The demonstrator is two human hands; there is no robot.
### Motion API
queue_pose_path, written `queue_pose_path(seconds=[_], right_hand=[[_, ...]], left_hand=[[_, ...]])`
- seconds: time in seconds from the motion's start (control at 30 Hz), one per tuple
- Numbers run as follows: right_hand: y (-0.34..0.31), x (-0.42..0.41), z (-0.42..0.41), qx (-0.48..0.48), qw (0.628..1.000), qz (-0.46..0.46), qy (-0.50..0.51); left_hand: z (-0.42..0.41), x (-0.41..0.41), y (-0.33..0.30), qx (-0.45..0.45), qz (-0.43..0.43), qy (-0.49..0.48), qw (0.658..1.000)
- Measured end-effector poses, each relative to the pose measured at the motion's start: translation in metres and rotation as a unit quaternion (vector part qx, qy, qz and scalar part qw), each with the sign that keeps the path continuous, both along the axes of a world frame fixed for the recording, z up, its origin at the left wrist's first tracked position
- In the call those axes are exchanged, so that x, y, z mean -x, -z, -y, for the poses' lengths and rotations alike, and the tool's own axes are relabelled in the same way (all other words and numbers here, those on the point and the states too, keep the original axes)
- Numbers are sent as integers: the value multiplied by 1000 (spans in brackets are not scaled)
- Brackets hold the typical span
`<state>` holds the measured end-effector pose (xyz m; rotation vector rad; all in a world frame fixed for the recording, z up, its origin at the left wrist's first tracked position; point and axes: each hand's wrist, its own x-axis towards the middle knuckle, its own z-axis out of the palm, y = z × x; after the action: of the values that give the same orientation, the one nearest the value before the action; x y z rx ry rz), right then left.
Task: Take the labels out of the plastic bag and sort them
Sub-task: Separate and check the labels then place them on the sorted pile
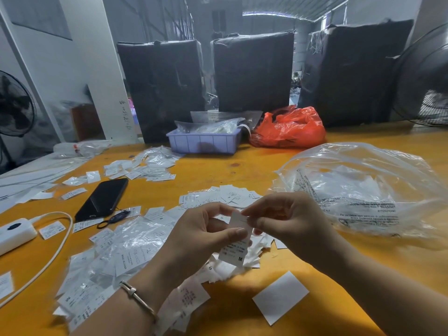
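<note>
Both hands hold one white label (pixel 234 248) marked "M" above the yellow table (pixel 218 170). My left hand (pixel 203 235) pinches its middle with thumb and fingers; my right hand (pixel 288 220) pinches its top edge. A large clear plastic bag (pixel 363 190) with printed warnings lies at the right, more labels showing inside. Loose white labels lie in piles: one under my hands (pixel 232 267), one just beyond them (pixel 223 196), one further back (pixel 148 166). Small clear bags with labels (pixel 116 253) are spread at the left. A blank white label (pixel 281 297) lies alone near the front.
A black phone (pixel 103 198) lies left of centre, beside a white power bank (pixel 14 232) with a cable. At the back stand a lilac tray (pixel 203 141) of bagged items, a red plastic bag (pixel 288 128) and black wrapped bales (pixel 252 71). Fans stand at both sides.
</note>
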<state>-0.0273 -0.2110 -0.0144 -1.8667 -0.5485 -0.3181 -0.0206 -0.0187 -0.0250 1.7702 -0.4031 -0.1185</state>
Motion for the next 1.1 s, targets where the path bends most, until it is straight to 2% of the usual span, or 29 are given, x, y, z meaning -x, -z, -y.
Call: queue_pose_path(seconds=[0.27,0.43,0.63,0.83,1.1], right_hand=[[-2,4,-3,-15,998,-45,-36],[-3,3,-1,35,995,-65,-71],[1,0,-1,-33,995,-77,-54],[-2,-2,6,-81,995,-55,-1],[-2,-1,6,-62,996,-61,1]], left_hand=[[-1,0,0,-10,17,5,1000],[-1,0,0,-25,27,-12,999],[1,0,-1,-20,-4,2,1000],[-1,-1,-2,-20,-7,-41,999],[-1,-1,-3,-10,3,-52,999]])
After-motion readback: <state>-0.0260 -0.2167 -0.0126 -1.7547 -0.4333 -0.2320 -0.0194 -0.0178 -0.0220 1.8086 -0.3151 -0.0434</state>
